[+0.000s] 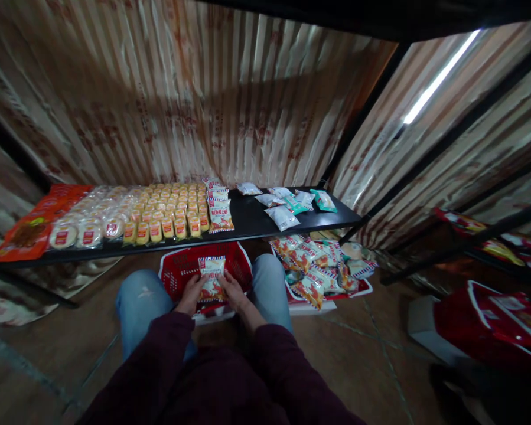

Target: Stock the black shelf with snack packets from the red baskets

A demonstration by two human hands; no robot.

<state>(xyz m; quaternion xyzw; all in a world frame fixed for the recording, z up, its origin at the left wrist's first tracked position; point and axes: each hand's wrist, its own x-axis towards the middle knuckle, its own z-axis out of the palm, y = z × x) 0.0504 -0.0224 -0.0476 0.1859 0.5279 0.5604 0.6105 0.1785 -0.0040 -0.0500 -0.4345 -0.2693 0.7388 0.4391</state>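
Between my knees, my left hand (193,294) and my right hand (233,290) grip a snack bag (211,277) by its two sides. The bag is white and orange with red lettering, and its striped top edge faces the shelf. It is held above a red basket (173,273) with a white rim. On the black shelf (247,219) just ahead, a row of similar snack bags (220,213) stands beside rows of small wrapped cakes (168,227). To the right, a second basket is heaped with more such snack bags (313,265).
Loose white and green packets (283,217) lie on the shelf's right part. Orange packets (30,230) and round white wrapped cakes (88,233) fill its left. Dark metal posts (371,106) rise at the right. Another red basket (460,319) with red packets stands at far right.
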